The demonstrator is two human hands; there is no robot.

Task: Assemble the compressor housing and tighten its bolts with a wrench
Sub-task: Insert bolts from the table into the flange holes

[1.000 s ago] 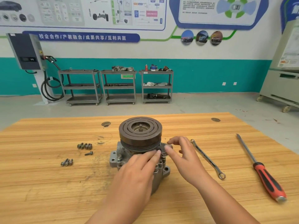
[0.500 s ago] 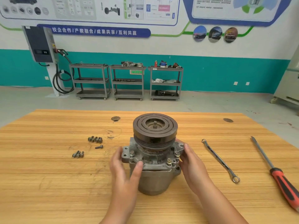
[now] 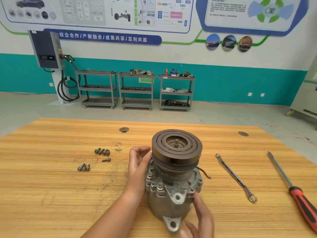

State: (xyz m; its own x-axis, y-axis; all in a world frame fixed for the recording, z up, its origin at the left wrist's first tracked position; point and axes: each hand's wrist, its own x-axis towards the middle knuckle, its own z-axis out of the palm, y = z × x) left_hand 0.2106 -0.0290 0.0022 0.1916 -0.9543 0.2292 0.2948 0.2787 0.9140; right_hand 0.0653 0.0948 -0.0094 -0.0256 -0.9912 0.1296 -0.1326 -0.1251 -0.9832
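Observation:
The grey compressor housing (image 3: 169, 201) stands upright mid-table, with a dark grooved pulley (image 3: 176, 147) on top. Bolts (image 3: 160, 186) stick up from its flange, and a mounting ear faces me. My left hand (image 3: 137, 167) cups the housing's left side just under the pulley, fingers curled. My right hand (image 3: 199, 219) grips the lower right of the body, its thumb on the flange edge. A ring wrench (image 3: 235, 177) lies on the table to the right of the compressor, untouched.
Loose bolts lie left of the compressor in two clusters (image 3: 102, 151) (image 3: 83, 167), with a single bolt (image 3: 106, 159) between. A red-handled screwdriver (image 3: 298, 198) lies at the far right. The wooden table (image 3: 51, 194) ends behind; shelving carts stand by the wall.
The compressor has been turned, so a mounting ear now faces me. My left hand moved up to the left side and my right hand dropped to the lower right.

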